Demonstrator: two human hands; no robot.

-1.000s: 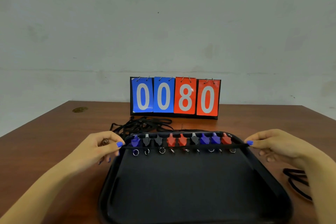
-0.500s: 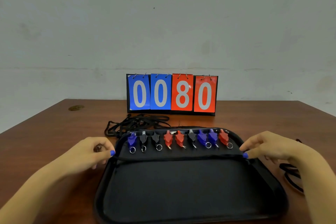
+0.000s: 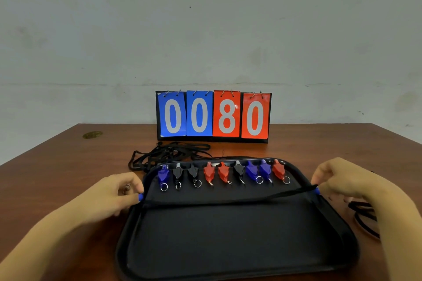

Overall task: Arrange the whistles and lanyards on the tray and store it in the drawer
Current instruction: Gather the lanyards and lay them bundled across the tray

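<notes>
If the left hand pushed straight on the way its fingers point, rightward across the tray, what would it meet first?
The left hand pinches a black lanyard at the tray's left rim. Going rightward, it would probably cross the rim first, then bare tray floor; the whistles lie farther back.

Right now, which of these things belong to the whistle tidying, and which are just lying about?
Part of the job:
- black rectangular tray
- row of blue, black and red plastic whistles
- black lanyard strap stretched across the tray, pinched by left hand and right hand
- tangled black lanyards behind the tray

Just lying about:
- blue and red flip scoreboard
- brown wooden table
</notes>
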